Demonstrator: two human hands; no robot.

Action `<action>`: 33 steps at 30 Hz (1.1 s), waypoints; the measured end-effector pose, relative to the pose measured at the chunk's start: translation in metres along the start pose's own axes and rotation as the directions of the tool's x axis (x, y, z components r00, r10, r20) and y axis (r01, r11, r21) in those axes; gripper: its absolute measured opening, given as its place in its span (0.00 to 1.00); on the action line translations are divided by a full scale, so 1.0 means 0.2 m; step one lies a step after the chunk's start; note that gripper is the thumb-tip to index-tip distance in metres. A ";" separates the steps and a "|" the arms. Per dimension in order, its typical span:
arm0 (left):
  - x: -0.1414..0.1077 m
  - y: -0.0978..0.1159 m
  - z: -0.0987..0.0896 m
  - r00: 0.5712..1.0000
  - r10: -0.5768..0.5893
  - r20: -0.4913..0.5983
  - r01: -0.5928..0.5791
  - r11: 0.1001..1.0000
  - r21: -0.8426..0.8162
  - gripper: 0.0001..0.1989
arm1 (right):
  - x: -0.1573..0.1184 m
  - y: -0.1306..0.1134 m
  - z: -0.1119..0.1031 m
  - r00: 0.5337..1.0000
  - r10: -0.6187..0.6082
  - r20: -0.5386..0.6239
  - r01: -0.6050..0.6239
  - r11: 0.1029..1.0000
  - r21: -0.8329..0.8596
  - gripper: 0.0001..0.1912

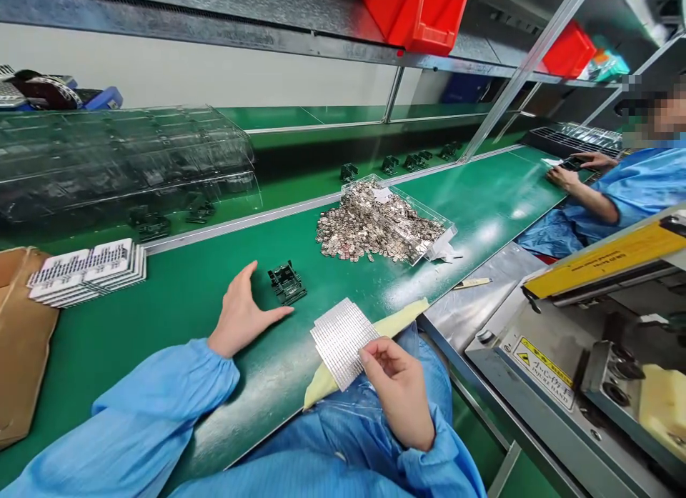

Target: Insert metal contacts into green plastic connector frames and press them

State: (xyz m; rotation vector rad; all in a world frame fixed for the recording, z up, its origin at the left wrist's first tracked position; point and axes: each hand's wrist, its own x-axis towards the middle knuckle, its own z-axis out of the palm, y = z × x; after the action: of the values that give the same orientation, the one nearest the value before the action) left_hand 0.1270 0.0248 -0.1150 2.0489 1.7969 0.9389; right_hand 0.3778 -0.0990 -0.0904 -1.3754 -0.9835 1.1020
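Silver sheet (pixel 343 343) of tiny gridded squares is pinched by its lower edge in our right hand (pixel 397 392), fingers closed on it above the near edge of the green workbench (pixel 182 334). That edge-on grip appears to leave the grid face uncovered. Behind the sheet lies a cream backing strip (pixel 399 321). Our left hand (pixel 241 312) rests open and wide on the bench, just beside a black plastic fixture (pixel 286 284), seemingly to keep it within easy reach. Toward the far edge, a clear acrylic tray (pixel 404 194) holds a heap of small metal pieces (pixel 375 226). A stack of white cards (pixel 86 273) sits near the left end, and a co-worker's hands (pixel 571 173) work farther along the bench.
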 end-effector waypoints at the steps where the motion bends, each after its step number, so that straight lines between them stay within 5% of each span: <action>1: 0.05 0.00 0.02 0.998 0.029 0.053 -0.028 1.000 -0.003 0.48 | 0.00 -0.01 0.00 1.000 -0.006 0.007 0.006 1.000 -0.007 0.16; 6: 0.12 0.09 0.09 0.974 0.152 0.169 -0.111 0.967 -0.231 0.32 | -0.01 -0.02 -0.04 0.998 -0.055 -0.017 0.055 0.998 -0.034 0.12; 10: -0.03 0.28 0.11 0.962 0.206 0.178 -0.057 0.792 -0.608 0.28 | -0.02 -0.06 -0.04 0.982 -0.182 -0.057 0.176 0.980 -0.098 0.07; 13: -0.15 0.43 0.12 0.929 0.337 0.151 -0.129 0.679 -0.722 0.25 | -0.03 -0.09 -0.01 0.962 -0.252 -0.109 0.235 0.961 -0.146 0.03; 23: -0.27 0.56 0.15 0.877 0.430 0.214 -0.159 0.680 -0.716 0.22 | -0.07 -0.07 0.03 0.891 -0.424 -0.161 0.347 0.867 -0.359 0.01; 33: -0.31 0.54 0.16 0.855 0.482 0.189 -0.226 0.677 -0.701 0.25 | -0.08 -0.07 0.07 0.913 -0.361 -0.191 0.287 0.900 -0.327 0.04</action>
State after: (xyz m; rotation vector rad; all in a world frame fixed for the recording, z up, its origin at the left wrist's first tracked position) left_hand 0.2299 -0.0486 -0.0942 1.9323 0.7013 1.0146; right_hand 0.3614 -0.1096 -0.0745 -1.4728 -1.1731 0.5310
